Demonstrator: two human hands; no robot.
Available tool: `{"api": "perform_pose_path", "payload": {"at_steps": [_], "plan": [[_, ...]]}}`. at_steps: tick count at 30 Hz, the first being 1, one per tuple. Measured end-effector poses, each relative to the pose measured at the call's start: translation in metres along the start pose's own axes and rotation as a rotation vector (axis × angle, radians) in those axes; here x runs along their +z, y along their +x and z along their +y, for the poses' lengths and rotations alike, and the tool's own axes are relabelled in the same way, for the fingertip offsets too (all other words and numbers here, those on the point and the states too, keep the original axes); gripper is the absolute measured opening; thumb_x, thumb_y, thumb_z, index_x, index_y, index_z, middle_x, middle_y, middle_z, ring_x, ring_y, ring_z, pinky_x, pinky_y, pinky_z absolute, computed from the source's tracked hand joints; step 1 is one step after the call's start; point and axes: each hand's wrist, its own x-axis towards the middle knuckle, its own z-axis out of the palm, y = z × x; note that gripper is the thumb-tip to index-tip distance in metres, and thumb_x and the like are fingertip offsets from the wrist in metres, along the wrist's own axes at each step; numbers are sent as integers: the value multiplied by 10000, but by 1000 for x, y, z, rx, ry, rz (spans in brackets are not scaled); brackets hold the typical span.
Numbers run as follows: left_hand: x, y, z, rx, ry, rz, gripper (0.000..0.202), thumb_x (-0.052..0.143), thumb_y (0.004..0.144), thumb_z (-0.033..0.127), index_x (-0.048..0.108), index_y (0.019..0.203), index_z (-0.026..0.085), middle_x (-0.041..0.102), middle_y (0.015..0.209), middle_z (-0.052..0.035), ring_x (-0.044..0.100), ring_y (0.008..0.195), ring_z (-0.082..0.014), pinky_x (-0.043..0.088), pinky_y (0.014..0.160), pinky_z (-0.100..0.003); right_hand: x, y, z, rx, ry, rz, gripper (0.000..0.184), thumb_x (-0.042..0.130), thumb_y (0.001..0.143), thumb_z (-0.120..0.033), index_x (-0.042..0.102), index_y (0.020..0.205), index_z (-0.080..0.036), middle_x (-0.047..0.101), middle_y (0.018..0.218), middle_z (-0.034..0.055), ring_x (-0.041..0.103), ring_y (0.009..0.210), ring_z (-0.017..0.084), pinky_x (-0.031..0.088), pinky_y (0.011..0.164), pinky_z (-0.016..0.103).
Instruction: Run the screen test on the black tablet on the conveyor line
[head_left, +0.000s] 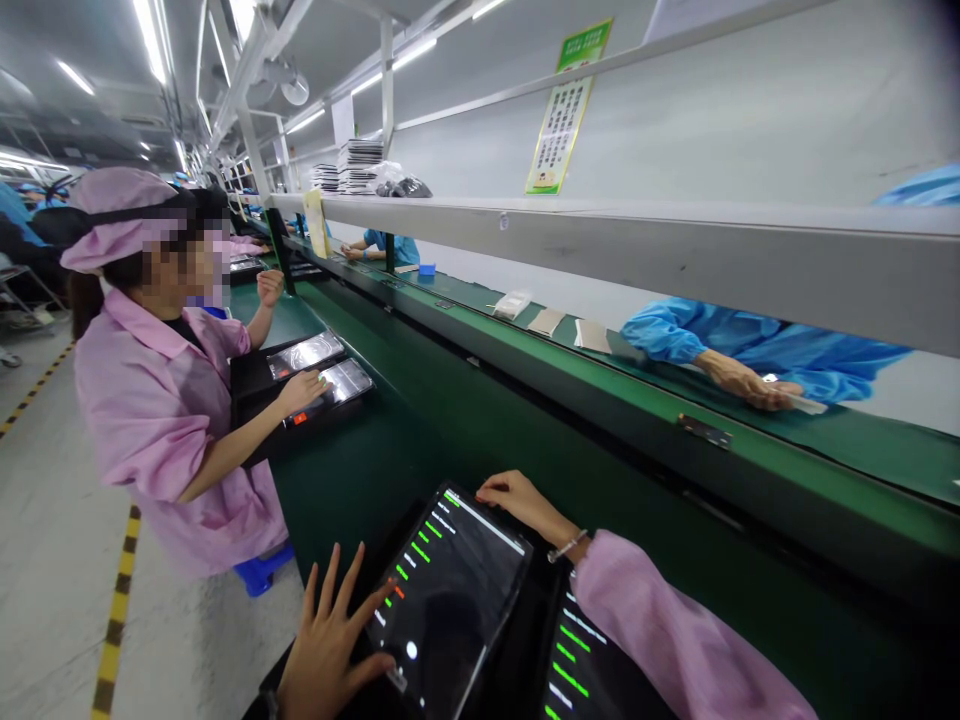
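A black tablet [450, 590] lies tilted in front of me, its screen showing green and red lines of text. My left hand [330, 640] rests at its left edge with fingers spread, the thumb and a fingertip on the screen. My right hand [517, 498], in a pink sleeve, touches the tablet's far top corner. A second tablet [585, 670] with green lines sits partly under my right forearm.
A long green conveyor belt [480, 400] runs away ahead. A co-worker in pink [157, 400] at the left touches tablets [337, 382]. Across the belt, a blue-sleeved hand [750, 382] rests on a device. An overhead shelf [600, 230] carries stacked trays.
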Motion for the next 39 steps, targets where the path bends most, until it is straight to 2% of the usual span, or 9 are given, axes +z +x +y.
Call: {"api": "perform_pose_path", "payload": {"at_steps": [2,4,8,12,14,19,24,32,39], "plan": [[0,-1,-1,5,-5,-4,839,462,843,812,269,1556,413,248,1628,-91,363,1396,-417,333,1064,-520,0,0,0,0,1,-4,251,632,707,-356,752,757,-142,724,761,63,632,750,195,447,731,311],[1,-1,-1,5,-6,-16,934,434,814,855,264,1574,339,258,1623,-118,337,1416,-414,327,1075,-520,0,0,0,5,1,-1,243,634,704,-349,753,752,-143,724,759,63,630,745,195,447,729,312],[3,-3,-2,7,-39,-46,1190,444,666,967,228,1591,251,278,1613,-141,302,1435,-427,312,1091,-546,0,0,-1,1,7,3,245,639,695,-358,754,735,-146,721,745,61,626,742,195,440,729,315],[5,-5,0,-23,-71,-92,1491,681,391,956,171,1602,249,284,1606,-163,310,1422,-463,330,1082,-605,0,1,0,-6,31,-2,269,645,678,-383,749,725,-139,718,735,65,623,729,195,442,729,319],[8,-6,2,-35,-81,-111,1562,776,328,887,127,1605,266,294,1603,-156,317,1422,-462,340,1083,-625,0,1,1,-6,45,-1,276,646,674,-387,748,731,-136,719,737,67,625,731,196,447,727,319],[16,-8,7,-104,-114,-167,1456,814,476,798,42,1603,296,289,1609,-124,345,1429,-425,386,1087,-615,2,0,4,-5,84,-9,278,637,689,-386,746,748,-138,728,772,70,644,765,198,471,741,311],[20,-10,7,-123,-139,-226,1494,870,439,737,5,1590,338,235,1622,-127,324,1443,-436,392,1093,-650,3,2,5,-20,74,-15,249,649,676,-354,753,736,-136,723,739,64,642,761,204,472,757,318],[20,-10,3,-168,-188,-427,1385,947,430,530,186,1573,344,149,1629,-96,221,1482,-424,352,1142,-643,-5,4,-1,-30,31,-32,192,672,685,-329,752,693,-154,725,717,60,661,767,213,478,768,324],[19,-5,6,-207,-222,-451,1358,957,410,426,242,1562,360,158,1626,-81,202,1491,-406,328,1165,-623,1,7,2,-1,75,-43,176,641,672,-294,728,684,-141,694,671,41,639,716,185,479,730,303]]}}
